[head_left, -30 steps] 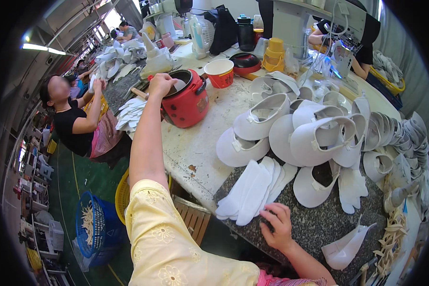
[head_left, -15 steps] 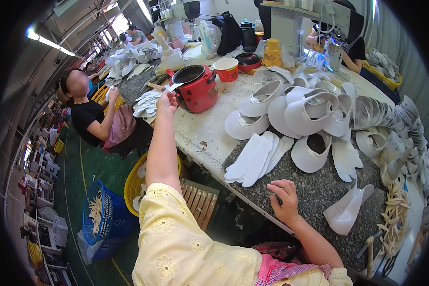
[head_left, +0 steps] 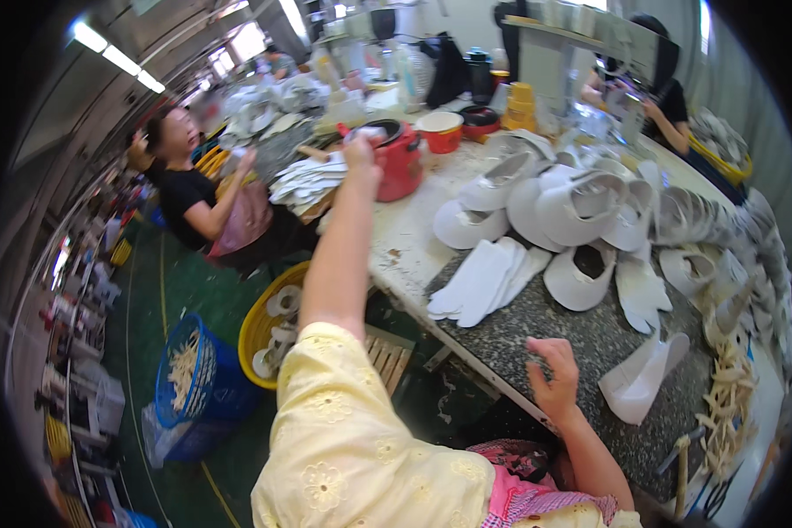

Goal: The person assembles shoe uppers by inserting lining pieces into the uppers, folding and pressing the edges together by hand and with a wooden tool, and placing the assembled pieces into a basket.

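Just beyond the right hand (head_left: 556,380) lie flat white pieces (head_left: 488,280); that hand is half open, fingers loosely curled, at a speckled slab (head_left: 590,330). Farther out, a red pot (head_left: 401,169) stands close beside the left hand (head_left: 363,157), fingers bent; blur leaves its grip undetermined.

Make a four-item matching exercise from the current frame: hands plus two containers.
Things:
1. left hand
2. right hand
3. blue basket
4. round tub

Places and states:
A. by the near edge of the dark speckled slab
B. red outside, pale rim
C. in front of the red pot
D. holds pale strips

Pairs: 1-C, 2-A, 3-D, 4-B
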